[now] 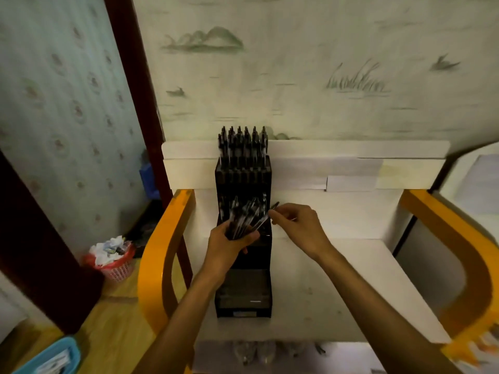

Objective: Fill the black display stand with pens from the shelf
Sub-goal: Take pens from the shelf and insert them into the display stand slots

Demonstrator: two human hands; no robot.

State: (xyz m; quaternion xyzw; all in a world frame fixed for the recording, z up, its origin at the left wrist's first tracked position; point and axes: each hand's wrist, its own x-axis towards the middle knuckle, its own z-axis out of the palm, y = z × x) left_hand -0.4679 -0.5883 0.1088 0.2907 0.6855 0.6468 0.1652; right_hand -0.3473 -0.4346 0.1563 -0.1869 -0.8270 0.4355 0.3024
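Where the white seat surface runs between 2 curved yellow wooden armrests, the black display stand sits left of centre, its tiers stepping up from the near edge to the far backboard. Its far top tier holds a row of pens standing upright with their caps above the rim; the near lower tiers look dark, and their contents cannot be made out. Over the middle tier, the left hand has its fingers curled round a bundle of pens that fans up and to the right. Just to the right, the right hand pinches a single pen between thumb and fingertips at the edge of that bundle, with the other fingers loosely bent. Pale paper strips lie taped across the white backboard to the right of the stand. Behind it rises a wall papered with faint ink hills, grass and birds. On the left, a dark red-brown frame divides that wall from blue-green patterned wallpaper. Down on the wooden floor at the left, a red mesh basket holds crumpled paper, and the corner of a blue tray shows at the near left. Blurred clear objects lie under the near edge of the seat; what they are cannot be told.
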